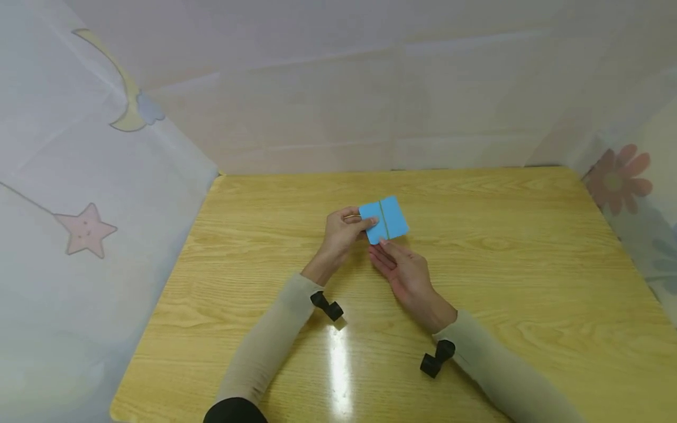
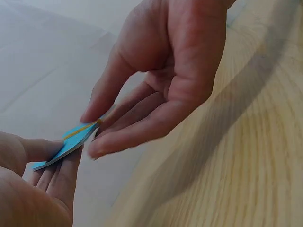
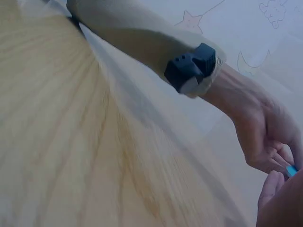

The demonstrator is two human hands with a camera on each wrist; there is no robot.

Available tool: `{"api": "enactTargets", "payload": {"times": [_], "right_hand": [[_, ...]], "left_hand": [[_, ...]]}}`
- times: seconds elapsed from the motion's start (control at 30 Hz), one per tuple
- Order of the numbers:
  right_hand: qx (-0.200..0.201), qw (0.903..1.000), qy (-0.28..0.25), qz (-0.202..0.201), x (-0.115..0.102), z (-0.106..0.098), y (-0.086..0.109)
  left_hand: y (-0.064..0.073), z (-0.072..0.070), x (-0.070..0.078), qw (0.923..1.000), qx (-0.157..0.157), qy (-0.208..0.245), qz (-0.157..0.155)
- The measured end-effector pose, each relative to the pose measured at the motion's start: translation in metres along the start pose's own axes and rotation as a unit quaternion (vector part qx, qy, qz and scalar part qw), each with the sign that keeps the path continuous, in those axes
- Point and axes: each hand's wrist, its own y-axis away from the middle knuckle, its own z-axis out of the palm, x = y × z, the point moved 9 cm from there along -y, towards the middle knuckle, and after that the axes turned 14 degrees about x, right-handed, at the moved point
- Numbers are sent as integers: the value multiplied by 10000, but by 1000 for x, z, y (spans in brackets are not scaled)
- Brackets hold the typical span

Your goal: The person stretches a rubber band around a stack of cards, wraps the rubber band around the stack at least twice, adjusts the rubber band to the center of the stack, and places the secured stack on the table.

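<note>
A small stack of square blue cards bound by a thin yellow rubber band [image 1: 384, 219] is held just above the light wooden counter [image 1: 502, 264], a little behind its middle and well away from all four edges. The left hand [image 1: 342, 230] has its grip pinching the stack's left edge, thumb on top and fingers beneath; the left wrist view shows the thumb tip [image 2: 90, 116] pressing on the blue cards [image 2: 71, 139] close to the yellow band. The right hand [image 1: 404, 271] lies palm up just in front of the stack, its grip loosely spread, with the fingertips [image 1: 382, 242] touching the stack's near edge; whether they pinch it cannot be told. In the right wrist view only a sliver of blue [image 3: 291, 170] shows between the two hands.

No container stands on the counter. Each forearm wears a beige sleeve with a black wrist camera mount [image 1: 327, 306] strapped on. The counter's left edge, rear edge and right edge are closed in by pale fabric walls printed with a pink star [image 1: 86, 230], a yellow moon [image 1: 127, 111] and a pink flower [image 1: 619, 179]. Broad bare wood lies to either side of the hands and toward the near edge, with a bright glare streak [image 1: 338, 358] between the forearms.
</note>
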Motion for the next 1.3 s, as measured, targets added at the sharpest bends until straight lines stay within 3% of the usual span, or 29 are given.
{"api": "enactTargets", "payload": {"times": [0.27,0.37,0.47,0.57,0.7,0.83,0.93,1.03,1.3], "right_hand": [[-21,9987,452,-236,-25,-7,-5],[-63,9981,551,-256,-28,-8,-6],[-180,9983,517,-206,-28,-6,-3],[-286,9990,319,-139,-28,-2,1],[-544,9984,137,20,-27,6,6],[-852,9961,152,179,-24,13,11],[-1070,9936,236,272,-22,17,14],[-1217,9915,354,303,-21,20,16],[-1490,9865,595,342,-20,23,18]], "left_hand": [[-5,-8,0,9990,-357,-284,8],[-6,-7,0,9972,-689,-285,9],[-7,-3,-1,9924,-1229,42,-34],[-2,5,-8,9757,-2079,643,-256],[10,18,-16,9369,-3183,1333,-555],[21,28,-18,8976,-3956,1839,-636],[26,33,-18,8742,-4341,2066,-677],[28,37,-17,8640,-4492,2190,-609],[27,37,-7,8689,-4397,2273,6]]}}
